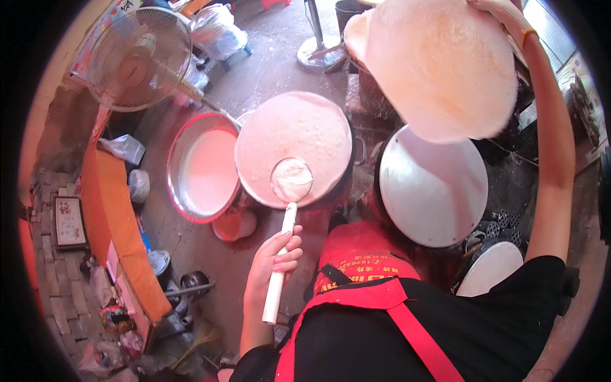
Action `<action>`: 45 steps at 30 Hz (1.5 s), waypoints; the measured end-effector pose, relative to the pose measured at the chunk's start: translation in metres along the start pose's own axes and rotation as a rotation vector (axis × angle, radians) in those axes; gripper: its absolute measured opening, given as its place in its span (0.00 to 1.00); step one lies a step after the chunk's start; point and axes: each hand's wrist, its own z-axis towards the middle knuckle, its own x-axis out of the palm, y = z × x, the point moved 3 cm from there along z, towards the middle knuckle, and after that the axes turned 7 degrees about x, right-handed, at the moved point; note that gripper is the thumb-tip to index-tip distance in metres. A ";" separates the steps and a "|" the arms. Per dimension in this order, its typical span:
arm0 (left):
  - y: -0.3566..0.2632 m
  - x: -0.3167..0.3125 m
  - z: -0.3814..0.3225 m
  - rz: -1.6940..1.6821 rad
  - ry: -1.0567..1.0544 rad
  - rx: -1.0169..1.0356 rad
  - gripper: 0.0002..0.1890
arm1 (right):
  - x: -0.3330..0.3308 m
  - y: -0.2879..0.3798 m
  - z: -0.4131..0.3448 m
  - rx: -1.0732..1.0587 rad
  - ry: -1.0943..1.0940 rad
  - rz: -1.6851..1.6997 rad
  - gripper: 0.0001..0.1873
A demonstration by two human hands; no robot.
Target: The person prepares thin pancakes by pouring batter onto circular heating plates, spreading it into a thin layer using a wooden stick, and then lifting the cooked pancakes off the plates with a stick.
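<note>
My left hand (281, 255) grips the pale handle of a ladle (291, 179), whose round bowl lies over a griddle bearing a wide sheet of pale batter (296, 138). Left of that griddle stands a metal basin (204, 167) of white batter. My right hand (501, 14), raised at the upper right, is at the far edge of a large thin round flatbread (441, 67), with its fingers partly hidden. The flatbread hangs in the air, its lower edge just above and overlapping the view of a second, bare round metal griddle (434, 186).
A standing fan (138, 59) is at the upper left, above an orange board (114, 229). A reddish container (234, 224) sits below the basin. At the right are perforated coal briquettes (501, 224) and a pale round disc (491, 268). A pole on a round base (315, 52) stands beyond the griddles.
</note>
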 end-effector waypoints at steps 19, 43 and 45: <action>-0.167 0.084 0.178 0.340 0.088 -0.030 0.13 | 0.330 -0.204 0.012 0.883 -0.935 1.204 0.08; 0.193 0.204 0.128 1.992 1.048 0.935 0.10 | 0.046 -0.122 -0.530 0.873 -0.070 0.638 0.20; 0.227 0.191 0.142 1.889 1.066 0.971 0.11 | 0.079 -0.158 -0.583 0.902 -0.112 0.698 0.09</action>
